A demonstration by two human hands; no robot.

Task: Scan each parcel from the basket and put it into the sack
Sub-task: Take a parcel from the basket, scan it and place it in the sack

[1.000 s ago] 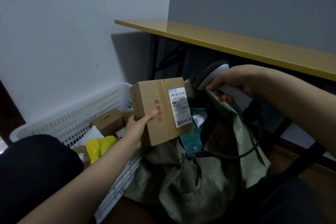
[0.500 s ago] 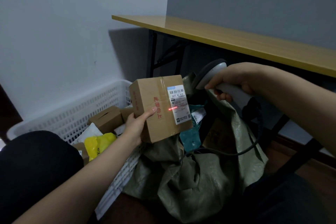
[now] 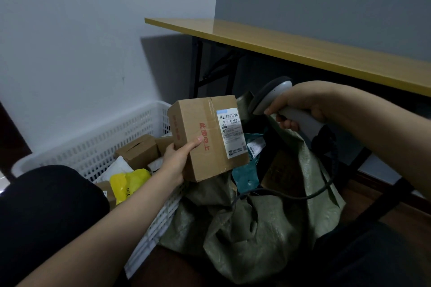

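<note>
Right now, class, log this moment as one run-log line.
left hand: holds cardboard box, label toward scanner | right hand: grips scanner | sack: open | step: box not yet in sack

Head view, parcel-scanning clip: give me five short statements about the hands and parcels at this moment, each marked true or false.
1. The left hand holds a cardboard box that bears a white label. True.
2. The right hand holds nothing. False: it grips a grey scanner.
3. A red scan line lies across the label. False: no red line shows on it.
4. A yellow parcel lies in the white basket. True.
5. The cardboard box already lies inside the green sack. False: the left hand holds it up in the air, outside the sack.
</note>
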